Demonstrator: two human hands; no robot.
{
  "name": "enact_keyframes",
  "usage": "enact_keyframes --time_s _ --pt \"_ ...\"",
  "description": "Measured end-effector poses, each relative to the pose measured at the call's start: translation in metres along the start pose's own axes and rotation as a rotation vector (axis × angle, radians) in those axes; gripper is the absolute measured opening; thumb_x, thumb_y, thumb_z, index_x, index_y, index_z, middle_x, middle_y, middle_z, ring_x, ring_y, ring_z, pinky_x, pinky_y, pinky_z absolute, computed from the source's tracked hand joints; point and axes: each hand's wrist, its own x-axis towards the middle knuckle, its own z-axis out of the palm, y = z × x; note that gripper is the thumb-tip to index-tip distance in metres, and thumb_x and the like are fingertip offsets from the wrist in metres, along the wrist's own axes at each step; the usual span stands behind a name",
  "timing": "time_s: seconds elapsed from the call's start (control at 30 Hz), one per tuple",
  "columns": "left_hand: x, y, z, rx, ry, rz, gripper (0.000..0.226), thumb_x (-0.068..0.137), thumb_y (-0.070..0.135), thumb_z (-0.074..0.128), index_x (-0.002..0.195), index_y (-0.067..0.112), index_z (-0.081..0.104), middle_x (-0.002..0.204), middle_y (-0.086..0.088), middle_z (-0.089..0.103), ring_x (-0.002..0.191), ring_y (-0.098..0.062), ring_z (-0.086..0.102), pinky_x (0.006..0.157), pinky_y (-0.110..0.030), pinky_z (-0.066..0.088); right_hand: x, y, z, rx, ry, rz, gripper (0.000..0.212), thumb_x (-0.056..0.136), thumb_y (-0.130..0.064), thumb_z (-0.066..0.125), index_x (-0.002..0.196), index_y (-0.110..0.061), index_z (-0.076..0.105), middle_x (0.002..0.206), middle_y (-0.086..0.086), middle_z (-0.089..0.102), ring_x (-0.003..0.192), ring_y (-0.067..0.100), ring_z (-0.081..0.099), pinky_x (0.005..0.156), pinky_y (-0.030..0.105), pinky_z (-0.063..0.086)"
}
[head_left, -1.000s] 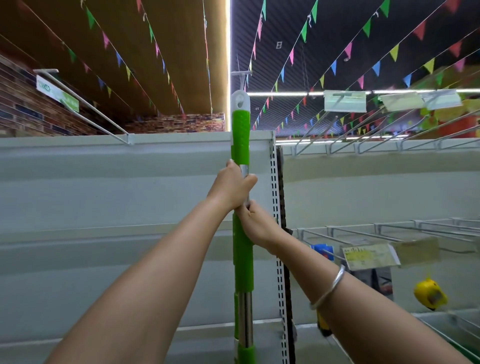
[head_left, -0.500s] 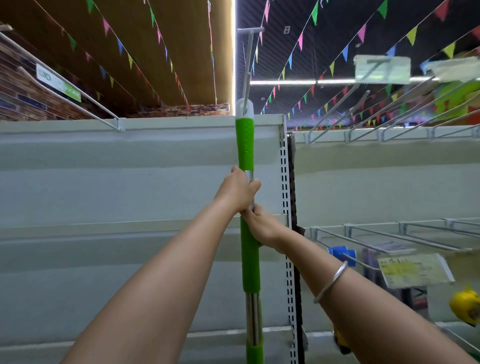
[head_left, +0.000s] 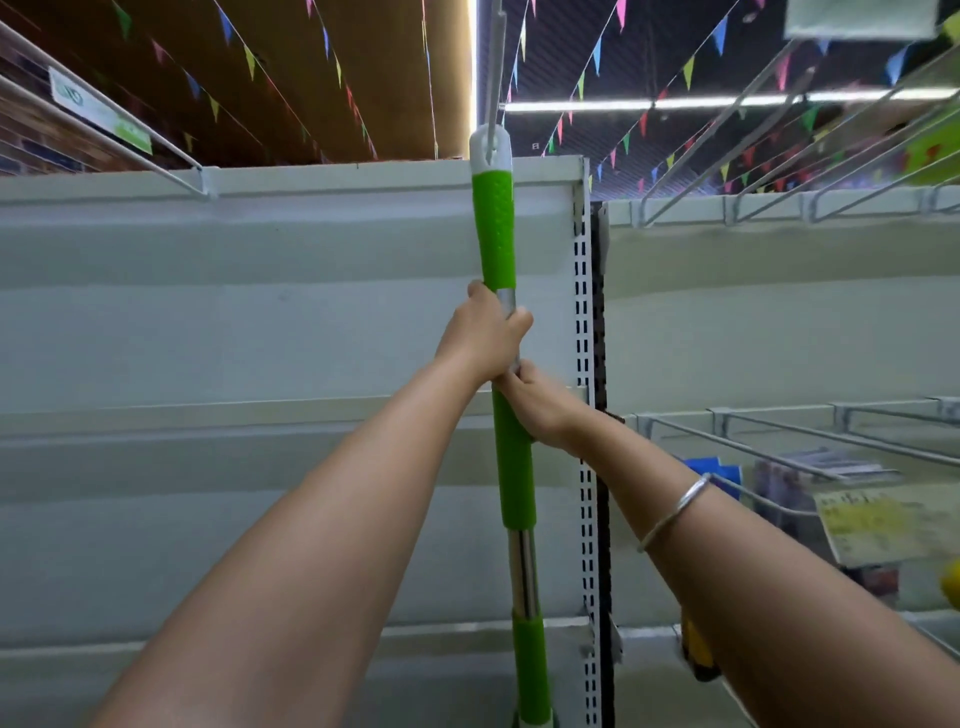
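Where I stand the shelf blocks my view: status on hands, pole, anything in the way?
Left hand grips green pole, right hand grips just below. Pole upright, white cap at the overhead hook. Nothing blocking it.

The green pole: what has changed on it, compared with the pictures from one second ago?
The pole was brought toward the metal hook overhead. Its white cap was short of the hook's tip and now meets the hook, seemingly threaded on it. Nothing was taken or released: the left hand still grips above, the right hand below.
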Motion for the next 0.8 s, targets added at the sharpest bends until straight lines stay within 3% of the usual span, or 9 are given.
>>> enact_keyframes --time_s 0.1,0.17,0.23,0.33,0.4,0.47,0.53,0.6,0.8 --pt "-0.005 -0.005 0.001 -0.068 0.009 0.011 0.043 0.092 0.036 0.05 0.119 0.003 0.043 0.107 -0.013 0.057 0.095 -0.031 0.057 0.077 -0.034 0.044 -0.004 0.002 0.001 0.033 -0.011 0.003 0.056 0.099 -0.044 0.028 0.123 0.001 0.049 0.122 0.028 0.057 0.113 0.042 0.054 0.098 0.056 0.044" --pt "-0.011 -0.013 0.002 -0.116 -0.011 0.017 0.037 0.091 0.041 0.054 0.108 0.009 0.046 0.09 -0.003 0.055 0.081 -0.022 0.054 0.069 -0.031 0.04 -0.004 0.007 0.002 0.048 0.0 0.04 0.058 0.097 -0.051 0.03 0.122 -0.003 0.05 0.119 0.02 0.06 0.109 0.035 0.057 0.096 0.049 0.048" --pt "-0.018 -0.023 0.003 -0.132 -0.033 0.029 0.03 0.088 0.043 0.058 0.091 0.016 0.044 0.076 0.004 0.051 0.069 -0.018 0.052 0.061 -0.031 0.041 -0.007 0.011 0.005 0.068 0.031 0.066 0.056 0.096 -0.053 0.03 0.113 -0.005 0.053 0.101 0.01 0.059 0.093 0.024 0.058 0.082 0.036 0.05" --pt "-0.035 -0.041 0.006 -0.147 -0.054 0.051 0.033 0.085 0.046 0.06 0.095 0.016 0.051 0.081 0.001 0.06 0.077 -0.023 0.061 0.066 -0.036 0.051 -0.015 0.016 0.006 0.109 0.066 0.039 0.044 0.098 -0.045 0.035 0.086 -0.008 0.056 0.072 0.002 0.052 0.065 0.015 0.051 0.059 0.027 0.043" --pt "-0.05 -0.053 0.01 -0.168 -0.076 0.042 0.039 0.082 0.049 0.061 0.101 0.016 0.054 0.09 -0.002 0.064 0.084 -0.023 0.064 0.072 -0.037 0.054 -0.022 0.02 0.007 0.123 0.063 0.034 0.041 0.097 -0.041 0.041 0.099 -0.005 0.061 0.085 0.008 0.065 0.078 0.021 0.064 0.07 0.038 0.055" --pt "-0.07 -0.068 0.013 -0.205 -0.139 0.014 0.044 0.079 0.05 0.064 0.106 0.016 0.055 0.092 -0.002 0.064 0.083 -0.021 0.064 0.073 -0.034 0.054 -0.029 0.024 0.009 0.14 0.058 0.048 0.041 0.095 -0.039 0.049 0.11 -0.003 0.061 0.102 0.015 0.069 0.096 0.029 0.067 0.087 0.046 0.055" --pt "-0.091 -0.084 0.016 -0.205 -0.223 -0.008 0.043 0.08 0.043 0.067 0.11 0.014 0.054 0.092 -0.002 0.063 0.079 -0.015 0.061 0.071 -0.029 0.052 -0.034 0.025 0.011 0.116 0.055 0.057 0.038 0.093 -0.04 0.052 0.104 -0.005 0.061 0.101 0.012 0.069 0.097 0.029 0.067 0.089 0.047 0.054" --pt "-0.108 -0.094 0.019 -0.044 -0.281 0.015 0.043 0.079 0.04 0.069 0.112 0.016 0.055 0.093 0.002 0.062 0.08 -0.013 0.06 0.074 -0.03 0.051 -0.036 0.024 0.013 0.082 0.079 0.068 0.039 0.091 -0.043 0.053 0.105 -0.007 0.06 0.102 0.011 0.068 0.097 0.027 0.066 0.09 0.047 0.053" --pt "-0.127 -0.092 0.025 0.176 -0.292 -0.062 0.042 0.084 0.038 0.062 0.12 0.019 0.053 0.111 -0.003 0.067 0.099 -0.025 0.064 0.082 -0.038 0.052 -0.049 0.018 0.03 -0.131 0.184 0.119 0.04 0.094 -0.041 0.05 0.119 -0.01 0.055 0.106 0.006 0.063 0.098 0.022 0.061 0.086 0.039 0.053"
